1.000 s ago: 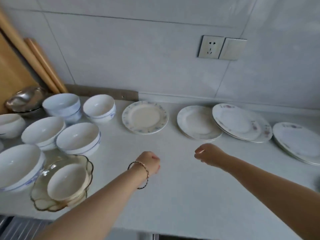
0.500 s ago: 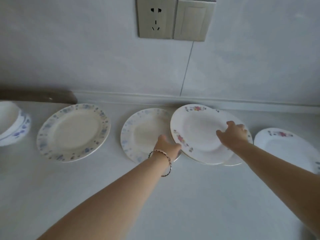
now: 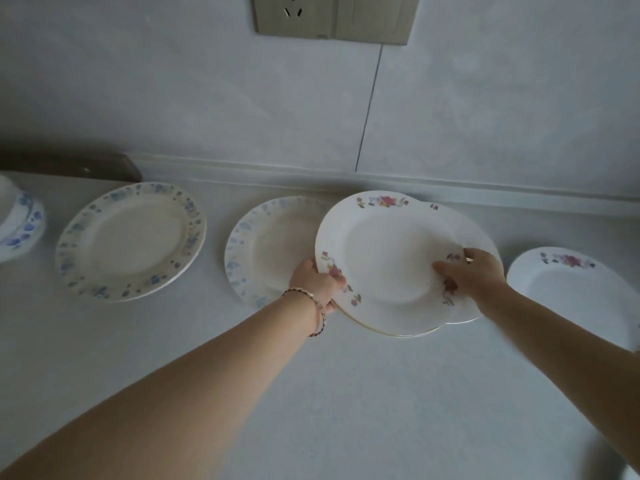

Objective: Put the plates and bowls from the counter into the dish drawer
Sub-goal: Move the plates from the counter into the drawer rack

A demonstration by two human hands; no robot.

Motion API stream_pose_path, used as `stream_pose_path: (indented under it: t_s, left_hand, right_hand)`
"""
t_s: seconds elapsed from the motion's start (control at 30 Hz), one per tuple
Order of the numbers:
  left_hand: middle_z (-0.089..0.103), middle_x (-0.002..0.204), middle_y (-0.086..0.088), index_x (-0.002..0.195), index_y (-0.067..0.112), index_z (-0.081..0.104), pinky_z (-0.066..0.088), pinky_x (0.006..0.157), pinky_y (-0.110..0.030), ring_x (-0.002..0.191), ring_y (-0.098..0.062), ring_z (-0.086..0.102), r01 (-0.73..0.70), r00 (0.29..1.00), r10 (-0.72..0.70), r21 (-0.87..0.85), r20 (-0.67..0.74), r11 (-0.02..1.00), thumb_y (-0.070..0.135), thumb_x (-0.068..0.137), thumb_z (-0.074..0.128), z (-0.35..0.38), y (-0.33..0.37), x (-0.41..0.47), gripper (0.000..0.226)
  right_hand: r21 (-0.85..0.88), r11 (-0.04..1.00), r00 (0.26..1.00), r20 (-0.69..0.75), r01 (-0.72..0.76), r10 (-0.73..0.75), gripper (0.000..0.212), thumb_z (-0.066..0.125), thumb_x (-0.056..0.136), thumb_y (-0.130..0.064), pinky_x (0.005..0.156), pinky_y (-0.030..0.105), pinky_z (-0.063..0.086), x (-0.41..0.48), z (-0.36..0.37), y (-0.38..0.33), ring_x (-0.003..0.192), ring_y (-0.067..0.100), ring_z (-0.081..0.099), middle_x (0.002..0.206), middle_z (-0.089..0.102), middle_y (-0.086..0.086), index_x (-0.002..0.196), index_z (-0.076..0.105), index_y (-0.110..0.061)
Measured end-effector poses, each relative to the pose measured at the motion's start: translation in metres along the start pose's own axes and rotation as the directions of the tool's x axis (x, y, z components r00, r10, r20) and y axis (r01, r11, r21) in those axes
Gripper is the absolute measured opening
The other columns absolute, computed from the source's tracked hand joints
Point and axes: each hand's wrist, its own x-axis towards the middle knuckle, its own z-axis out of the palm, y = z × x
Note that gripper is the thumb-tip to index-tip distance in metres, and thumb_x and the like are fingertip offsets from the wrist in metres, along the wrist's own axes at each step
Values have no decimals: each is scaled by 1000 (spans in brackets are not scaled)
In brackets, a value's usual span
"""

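Observation:
A white plate with pink flowers (image 3: 384, 258) lies on top of a second flowered plate (image 3: 474, 233) at the middle of the counter (image 3: 346, 393). My left hand (image 3: 317, 284), with a bracelet on the wrist, grips the top plate's left rim. My right hand (image 3: 471, 271) holds its right rim, fingers on the plate's face. A blue-patterned plate (image 3: 263, 251) sits partly under the stack on the left. Another blue-patterned plate (image 3: 131, 240) lies further left. A third flowered plate (image 3: 571, 292) lies at the right. The drawer is out of view.
A blue-flowered bowl (image 3: 17, 226) shows at the left edge. The tiled wall (image 3: 207, 98) rises right behind the plates, with a socket and switch (image 3: 332, 17) above. A dark strip (image 3: 69, 166) runs along the wall at the left.
My view has moved closer to the plates. Both hands have shut on the rims of the top flowered plate, and the stack has shifted slightly toward me.

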Motion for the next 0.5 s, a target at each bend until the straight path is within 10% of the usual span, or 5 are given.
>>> stream_pose_path:
  t_s: [0.33, 0.5]
  left_hand:
    - [61, 79, -17, 71, 6, 58, 50, 85, -48, 72, -27, 59, -42, 985, 85, 272, -149, 961, 0, 74, 64, -169, -21, -116, 9]
    - [69, 95, -29, 70, 8, 63, 52, 88, -55, 94, -39, 67, 64, 954, 66, 412, -293, 909, 9, 72, 65, -272, -61, -175, 3]
  right_hand:
    - [-89, 969, 896, 407, 231, -176, 29, 54, 88, -26, 84, 41, 53, -142, 58, -23, 95, 30, 63, 102, 66, 12, 106, 57, -3]
    - [-124, 946, 838, 509, 298, -197, 30, 56, 87, -29, 78, 42, 52, -242, 117, -26, 90, 33, 64, 95, 68, 13, 99, 57, -1]
